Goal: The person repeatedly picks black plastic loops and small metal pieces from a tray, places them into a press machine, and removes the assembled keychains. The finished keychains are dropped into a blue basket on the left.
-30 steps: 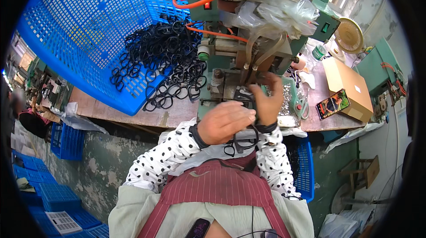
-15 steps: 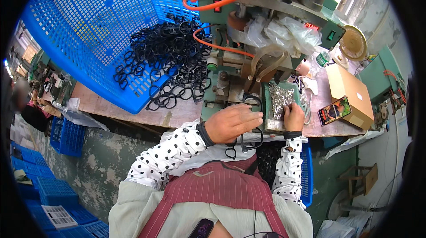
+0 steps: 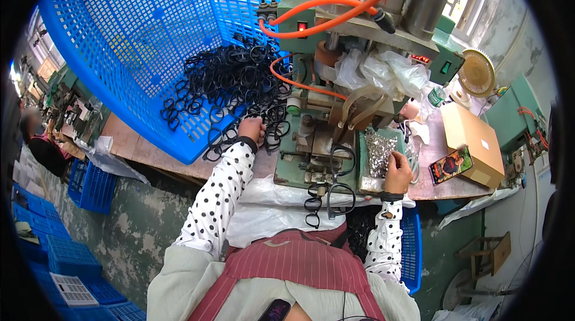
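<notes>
My left hand (image 3: 252, 129) has its fingers curled on a black glasses frame at the near edge of a heap of black glasses frames (image 3: 233, 75); its fingertips are partly hidden. Over a green tray (image 3: 371, 184) of small shiny metal pieces (image 3: 380, 152), my right hand (image 3: 398, 174) has thumb and finger pinched together. What they hold, if anything, is too small to make out. Between my hands, a black glasses frame (image 3: 342, 203) hangs at the front of a green press (image 3: 293, 168). Another dark frame (image 3: 313, 205) hangs to its left.
A tilted blue basket (image 3: 120, 81) holds much of the heap. Orange hoses (image 3: 335, 2) loop over the press. Right of the tray are a phone (image 3: 450, 165), a cardboard box (image 3: 473, 141) and a small fan (image 3: 477, 70). Another person (image 3: 45, 147) sits far left.
My left hand has moved from the front of the press left to the heap, uncovering the hanging frames. My right hand has stayed at the metal pieces. The view has shifted slightly.
</notes>
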### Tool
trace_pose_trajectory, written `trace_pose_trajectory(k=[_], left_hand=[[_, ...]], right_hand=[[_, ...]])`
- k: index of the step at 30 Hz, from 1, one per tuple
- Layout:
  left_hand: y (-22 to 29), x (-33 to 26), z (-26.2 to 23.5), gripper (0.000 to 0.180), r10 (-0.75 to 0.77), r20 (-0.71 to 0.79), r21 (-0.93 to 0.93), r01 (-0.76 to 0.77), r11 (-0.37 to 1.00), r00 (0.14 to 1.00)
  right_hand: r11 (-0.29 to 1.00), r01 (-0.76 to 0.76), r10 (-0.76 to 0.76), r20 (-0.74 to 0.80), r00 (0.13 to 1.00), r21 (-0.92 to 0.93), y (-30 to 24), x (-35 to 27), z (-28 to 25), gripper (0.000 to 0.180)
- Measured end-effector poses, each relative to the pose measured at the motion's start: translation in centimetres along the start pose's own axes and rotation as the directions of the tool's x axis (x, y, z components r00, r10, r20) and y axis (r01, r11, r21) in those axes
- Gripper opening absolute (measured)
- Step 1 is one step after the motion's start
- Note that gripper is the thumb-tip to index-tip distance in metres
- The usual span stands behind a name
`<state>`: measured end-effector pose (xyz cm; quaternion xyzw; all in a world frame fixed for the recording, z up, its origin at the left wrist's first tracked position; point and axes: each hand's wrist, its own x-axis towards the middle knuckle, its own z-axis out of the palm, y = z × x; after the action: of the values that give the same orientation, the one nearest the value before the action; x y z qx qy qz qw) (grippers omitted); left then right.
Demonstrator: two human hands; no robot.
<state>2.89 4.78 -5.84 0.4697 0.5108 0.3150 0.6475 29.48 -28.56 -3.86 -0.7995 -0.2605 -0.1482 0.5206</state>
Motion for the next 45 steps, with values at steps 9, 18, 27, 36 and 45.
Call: trace_pose_trajectory(k=[9, 18, 27, 36, 45], left_hand=[[1.3, -0.5, 0.3, 0.038, -0.109, 0.097, -0.165, 0.124, 0.979, 0.989], [4.7, -13.7, 1.9, 0.023, 0.597, 0.014, 0.063, -0.596, 0.8, 0.802], [6.2, -21.6, 7.3, 0.046, 0.805, 0.565, -0.001, -0.977, -0.215, -0.178], [5.1, -20.8, 7.7, 0.05, 0.725, 0.612, -0.214, -0.949, -0.232, -0.316], [5.4, -19.5, 8.1, 0.042, 0.621, 0.686, -0.361, -0.918, -0.162, -0.379]], right_hand=[[0.984, 0.171, -0.17, 0.025, 0.985, -0.048, -0.6, -0.1, -0.8, 0.01], [0.92, -0.08, -0.029, 0.27, 0.962, 0.383, -8.3, -0.4, -0.2, 0.016], [0.825, -0.256, 0.013, 0.436, 0.9, 0.503, -16.2, -2.0, -0.6, 0.022], [0.709, -0.357, 0.064, 0.449, 0.891, 0.608, -17.4, -1.5, 1.2, 0.043], [0.849, -0.19, 0.051, 0.282, 0.958, 0.493, -13.6, -0.2, 1.5, 0.043]])
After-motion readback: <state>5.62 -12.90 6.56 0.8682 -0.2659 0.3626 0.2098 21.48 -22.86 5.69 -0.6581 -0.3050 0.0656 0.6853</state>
